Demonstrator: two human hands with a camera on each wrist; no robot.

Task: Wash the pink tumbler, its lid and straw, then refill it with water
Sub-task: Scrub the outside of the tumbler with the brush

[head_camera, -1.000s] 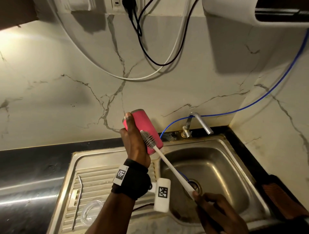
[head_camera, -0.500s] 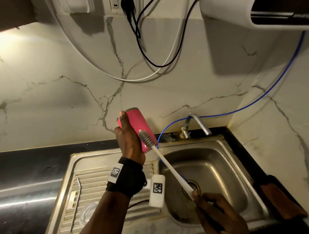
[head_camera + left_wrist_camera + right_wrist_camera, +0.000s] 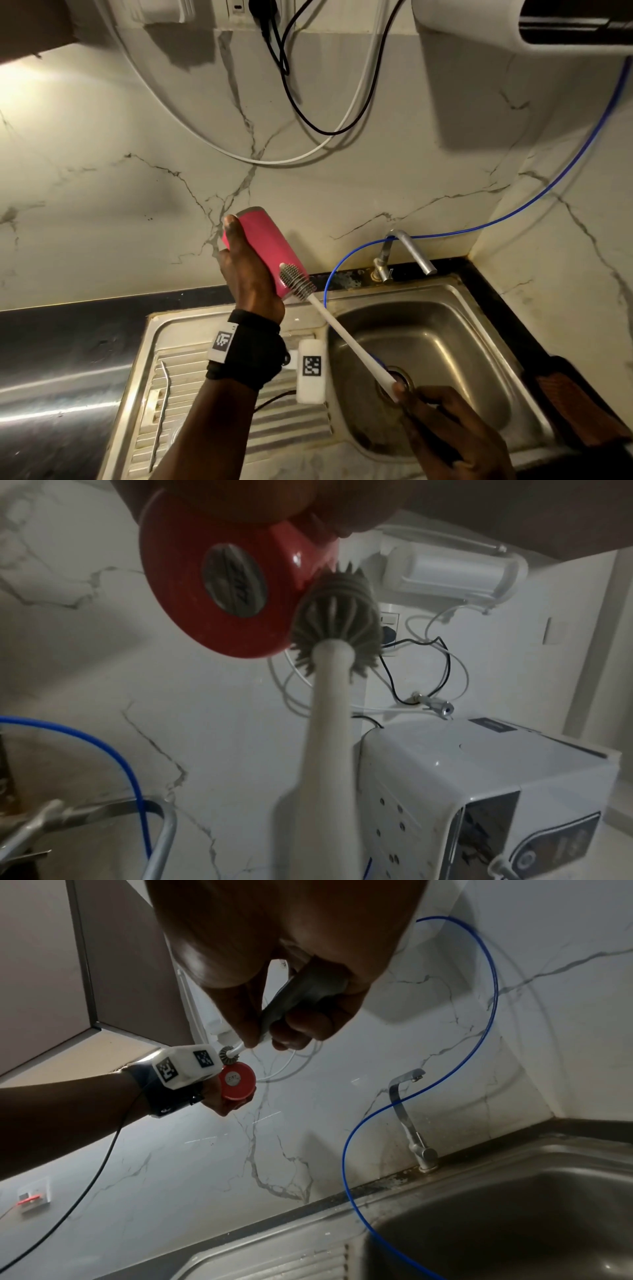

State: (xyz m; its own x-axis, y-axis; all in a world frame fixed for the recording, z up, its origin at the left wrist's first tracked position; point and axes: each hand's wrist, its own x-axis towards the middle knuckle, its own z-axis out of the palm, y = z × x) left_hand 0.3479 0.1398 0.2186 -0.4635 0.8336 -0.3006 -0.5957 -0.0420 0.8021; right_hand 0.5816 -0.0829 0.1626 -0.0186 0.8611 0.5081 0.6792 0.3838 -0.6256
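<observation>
Both hands are raised over the sink (image 3: 455,329). The left hand (image 3: 251,277) is wrapped round the pink tumbler (image 3: 265,248), fingers and thumb curled on its side, holding it tilted above the strip between the draining board (image 3: 191,377) and the basin, with its base pointing down toward the person and its far end toward the marble wall (image 3: 102,205). In the left wrist view the tumbler's round base with a silver label fills the top of the frame. The right hand (image 3: 445,428), at the near edge of the basin, grips the dark end of a long white bottle brush (image 3: 346,339); its fingers close round the handle in the right wrist view. The brush's grey bristled head (image 3: 297,281) touches the outside of the tumbler near its base rim. A metal straw (image 3: 161,411) lies on the draining board near its left edge, with a clear round piece partly hidden behind the left forearm. A tap (image 3: 407,253) stands at the back edge of the sink, and a blue tube (image 3: 513,219) runs from the wall down into the basin.
</observation>
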